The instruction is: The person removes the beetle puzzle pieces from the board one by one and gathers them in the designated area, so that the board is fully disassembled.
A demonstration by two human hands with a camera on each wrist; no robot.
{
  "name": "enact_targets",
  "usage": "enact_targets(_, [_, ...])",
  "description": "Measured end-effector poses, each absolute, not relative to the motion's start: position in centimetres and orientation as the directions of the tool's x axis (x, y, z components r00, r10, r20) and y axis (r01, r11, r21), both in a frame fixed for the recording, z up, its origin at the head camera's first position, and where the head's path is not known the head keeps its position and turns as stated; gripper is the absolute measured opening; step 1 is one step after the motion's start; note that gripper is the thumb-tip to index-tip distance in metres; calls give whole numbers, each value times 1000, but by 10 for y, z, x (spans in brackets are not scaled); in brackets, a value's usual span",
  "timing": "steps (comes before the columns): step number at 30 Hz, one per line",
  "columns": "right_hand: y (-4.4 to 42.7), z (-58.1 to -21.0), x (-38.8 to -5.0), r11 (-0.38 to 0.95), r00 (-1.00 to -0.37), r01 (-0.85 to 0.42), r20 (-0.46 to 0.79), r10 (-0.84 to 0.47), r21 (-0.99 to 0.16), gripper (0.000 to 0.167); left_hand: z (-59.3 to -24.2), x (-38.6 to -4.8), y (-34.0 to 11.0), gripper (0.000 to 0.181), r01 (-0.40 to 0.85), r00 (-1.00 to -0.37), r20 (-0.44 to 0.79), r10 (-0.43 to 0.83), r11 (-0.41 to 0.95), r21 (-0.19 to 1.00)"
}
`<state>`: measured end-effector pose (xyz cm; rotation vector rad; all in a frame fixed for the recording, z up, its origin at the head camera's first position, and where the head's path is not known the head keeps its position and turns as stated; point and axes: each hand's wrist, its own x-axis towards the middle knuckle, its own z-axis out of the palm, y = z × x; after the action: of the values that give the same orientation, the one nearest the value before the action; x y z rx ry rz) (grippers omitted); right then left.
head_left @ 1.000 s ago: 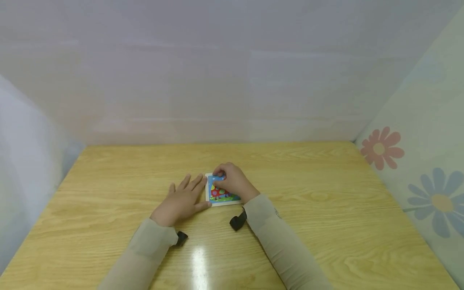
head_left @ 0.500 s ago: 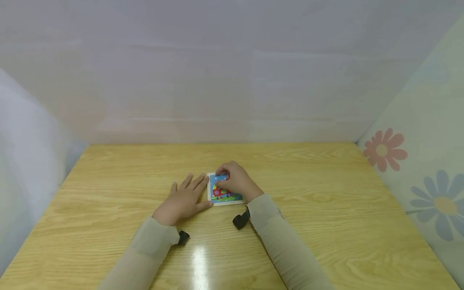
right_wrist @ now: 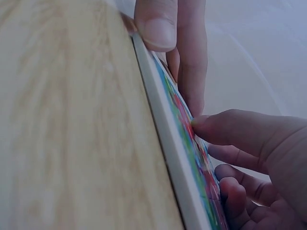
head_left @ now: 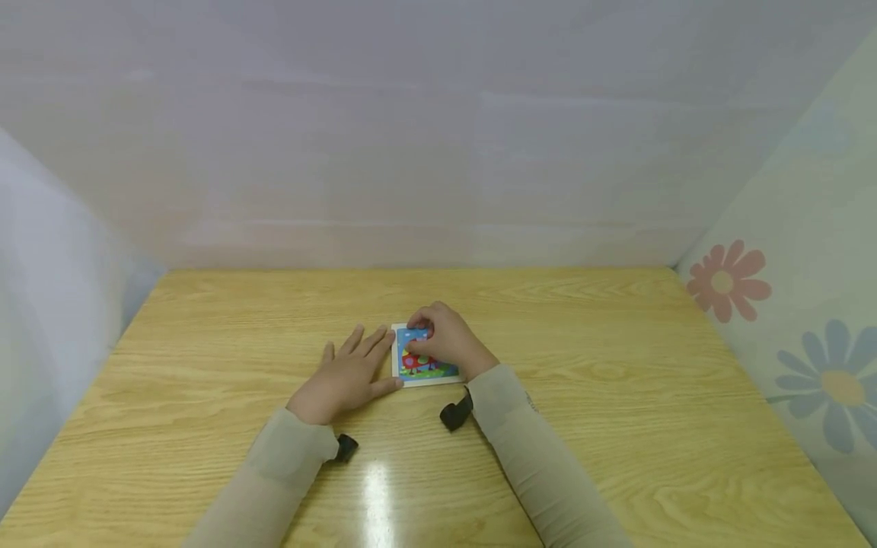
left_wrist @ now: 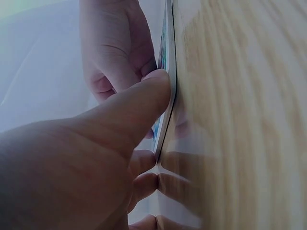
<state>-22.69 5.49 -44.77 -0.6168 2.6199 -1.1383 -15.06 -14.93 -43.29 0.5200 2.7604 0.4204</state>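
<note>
A small flat picture puzzle with a white frame lies on the wooden table, showing a red spotted figure on blue and green. My left hand lies spread at its left side; thumb and fingertips touch the frame, the thumb on the near corner. Over the upper right of the picture, my right hand bends its fingers and pinches at a puzzle piece, whose outline they hide. In the right wrist view the right thumb touches the picture surface, with curled fingers close against it.
The wooden table runs to a pale wall cloth at the back. A side panel with printed flowers stands on the right. Dark straps hang at both wrists.
The view shifts slightly, so hands and puzzle appear a little further right than one second ago. Both hands otherwise keep their places on the puzzle.
</note>
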Motion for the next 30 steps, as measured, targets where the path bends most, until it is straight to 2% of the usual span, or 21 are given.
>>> enact_targets(20, [54, -449, -228, 659, -876, -293, -81, -475, -693, 32, -433, -149, -149, 87, 295, -891, -241, 385, 894, 338])
enact_targets(30, [52, -445, -225, 651, -875, -272, -100, -474, -709, 34, -433, -148, -151, 87, 291, -891, -245, 382, 895, 338])
